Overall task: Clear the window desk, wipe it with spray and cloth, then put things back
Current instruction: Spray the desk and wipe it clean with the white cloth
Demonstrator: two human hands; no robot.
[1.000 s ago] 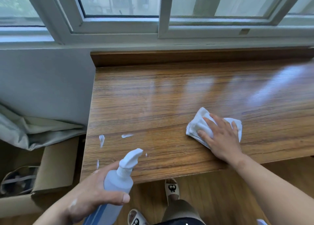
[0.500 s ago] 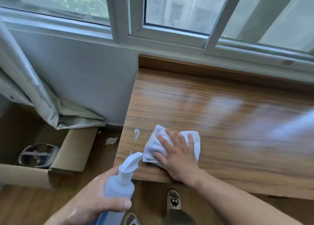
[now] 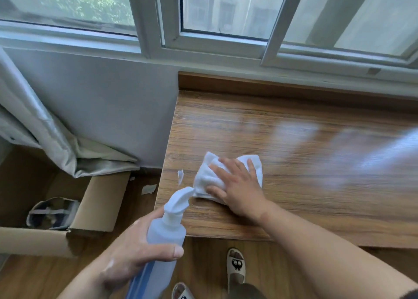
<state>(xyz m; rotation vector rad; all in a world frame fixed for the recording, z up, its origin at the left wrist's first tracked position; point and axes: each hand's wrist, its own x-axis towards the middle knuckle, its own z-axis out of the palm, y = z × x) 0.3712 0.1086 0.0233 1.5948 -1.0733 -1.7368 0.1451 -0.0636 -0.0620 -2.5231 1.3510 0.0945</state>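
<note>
I am pressing my right hand [image 3: 237, 186] flat on the white cloth [image 3: 209, 177], fingers spread and pointing toward eleven o'clock, palm down on the window desk [image 3: 294, 154] near its left front corner. The cloth is lying bunched under my fingers, its long side running roughly nine to three. Just beside it at nine o'clock, a small white smear of spray [image 3: 180, 176] is sitting on the wood, close to the desk's left edge. That smear is what the coming stroke seems to turn on: it lies to the left of my right hand, much nearer to it than to my left. My left hand [image 3: 133, 255] is wrapped tight around the spray bottle [image 3: 166, 228], held off the desk at about seven o'clock from the cloth, nozzle tilted toward one o'clock and almost meeting the cloth's corner. My right forearm is crossing the desk's front edge from five o'clock.
</note>
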